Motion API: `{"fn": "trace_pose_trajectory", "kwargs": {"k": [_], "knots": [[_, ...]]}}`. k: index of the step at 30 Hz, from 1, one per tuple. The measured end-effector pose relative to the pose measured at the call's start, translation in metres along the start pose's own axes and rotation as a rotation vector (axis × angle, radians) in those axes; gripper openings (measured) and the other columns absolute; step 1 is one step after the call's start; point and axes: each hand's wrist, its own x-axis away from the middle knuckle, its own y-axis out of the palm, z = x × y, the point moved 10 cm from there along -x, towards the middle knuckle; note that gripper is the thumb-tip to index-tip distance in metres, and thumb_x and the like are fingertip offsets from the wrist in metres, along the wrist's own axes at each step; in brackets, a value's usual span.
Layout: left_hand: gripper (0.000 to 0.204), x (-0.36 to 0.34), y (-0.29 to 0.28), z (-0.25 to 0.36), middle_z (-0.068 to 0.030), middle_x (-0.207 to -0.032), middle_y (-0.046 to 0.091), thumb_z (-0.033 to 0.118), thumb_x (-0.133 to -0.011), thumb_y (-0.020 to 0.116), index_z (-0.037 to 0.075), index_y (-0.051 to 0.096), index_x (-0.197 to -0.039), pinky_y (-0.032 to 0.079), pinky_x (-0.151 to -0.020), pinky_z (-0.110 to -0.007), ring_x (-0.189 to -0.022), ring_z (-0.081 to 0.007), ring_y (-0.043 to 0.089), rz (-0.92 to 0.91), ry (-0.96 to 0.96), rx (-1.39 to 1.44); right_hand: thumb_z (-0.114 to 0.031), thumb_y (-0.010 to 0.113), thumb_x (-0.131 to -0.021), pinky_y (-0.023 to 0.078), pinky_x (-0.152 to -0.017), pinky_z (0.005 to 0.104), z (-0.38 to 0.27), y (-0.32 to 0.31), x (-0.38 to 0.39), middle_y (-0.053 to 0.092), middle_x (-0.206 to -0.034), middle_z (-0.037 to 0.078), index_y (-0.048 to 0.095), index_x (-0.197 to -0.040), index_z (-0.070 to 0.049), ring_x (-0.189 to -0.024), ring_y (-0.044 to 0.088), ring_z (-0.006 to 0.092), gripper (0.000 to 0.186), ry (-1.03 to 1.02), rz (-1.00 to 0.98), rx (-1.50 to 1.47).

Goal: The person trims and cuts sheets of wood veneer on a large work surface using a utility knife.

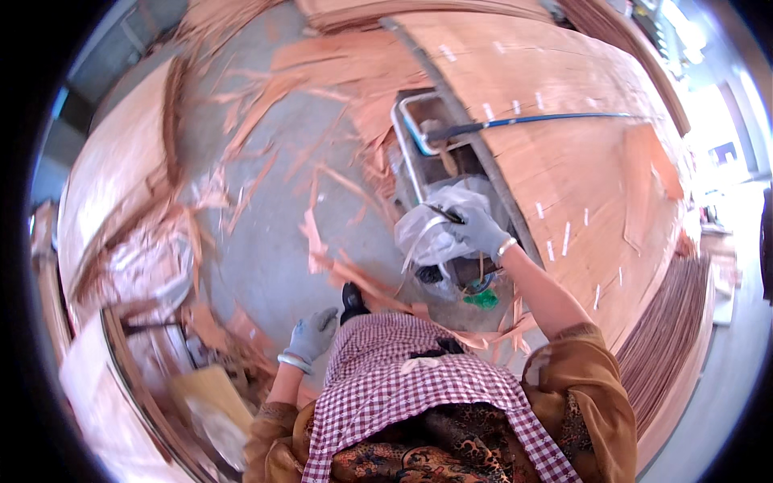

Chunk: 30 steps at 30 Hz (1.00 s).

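Observation:
My right hand [481, 232], in a pale glove, is closed round a slim dark tool [452, 215] whose exact kind I cannot make out. It is over a white plastic bag [424, 233] that sits beside a metal frame [412, 165]. Low at my left side hangs my left hand [311, 335], also gloved, fingers loosely extended and holding nothing visible. To the right of the frame lies a large tan wood veneer sheet [555, 173] with short white strips of tape on it. A blue-and-black pole [527, 120] rests across the sheet.
Torn veneer scraps [266, 105] litter the grey floor [274, 225]. At the left stand pale stacked sheets [121, 177] and a clear plastic-wrapped bundle [153, 262]. A thick veneer stack [664, 346] is at the lower right. Some green plastic [481, 299] lies below the bag.

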Motion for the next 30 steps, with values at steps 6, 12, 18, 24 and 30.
{"fn": "trace_pose_trajectory", "kwargs": {"k": [6,12,18,24,30], "knots": [[0.049,-0.104,-0.053,0.286,-0.0094,-0.096,0.069,0.024,-0.082,0.071,0.003,0.059,-0.125,0.052,-0.079,-0.033,-0.087,-0.0230,0.066,-0.028,0.687,0.479,-0.009,0.070,-0.085,0.046,-0.058,0.0239,-0.141,-0.130,0.047,0.062,-0.075,0.002,0.062,-0.100,0.000,-0.063,0.058,0.0096,0.019,0.241,0.125,-1.085],[0.036,-0.122,0.022,0.360,-0.0027,-0.087,0.065,0.023,-0.084,0.072,-0.001,0.064,-0.110,0.050,-0.072,-0.025,-0.080,-0.0094,0.059,-0.613,0.588,0.283,-0.023,0.059,-0.096,0.022,-0.040,0.0189,-0.113,-0.373,0.220,0.039,-0.064,-0.007,0.061,-0.104,-0.008,-0.049,0.033,0.0032,0.017,0.011,1.298,-0.901],[0.018,-0.135,0.030,0.276,0.0018,-0.081,0.059,0.019,-0.088,0.069,0.003,0.064,-0.095,0.042,-0.060,-0.024,-0.070,-0.0070,0.052,-0.709,0.169,0.705,-0.028,0.070,-0.087,0.034,-0.041,0.0229,0.098,-0.388,0.444,0.059,-0.070,0.000,0.066,-0.092,-0.007,-0.052,0.048,0.0062,0.022,0.704,1.222,-0.374],[0.014,-0.144,0.076,0.206,0.0005,-0.076,0.060,0.017,-0.090,0.066,0.003,0.064,-0.090,0.042,-0.055,-0.024,-0.064,-0.0081,0.052,-0.642,0.107,0.358,-0.027,0.071,-0.084,0.047,-0.051,0.0335,0.107,-0.223,0.280,0.058,-0.064,0.009,0.063,-0.089,-0.001,-0.053,0.055,0.0128,0.028,0.866,0.464,-0.005],[0.019,-0.173,0.035,0.176,-0.0010,-0.096,0.065,0.021,-0.091,0.066,0.005,0.067,-0.101,0.046,-0.061,-0.022,-0.077,-0.0082,0.057,-0.876,0.055,0.434,-0.015,0.060,-0.086,0.046,-0.091,0.0397,0.024,-0.087,0.010,0.059,-0.118,0.021,0.064,-0.114,-0.006,-0.107,0.058,0.0377,0.030,0.237,0.188,-0.088]]}}
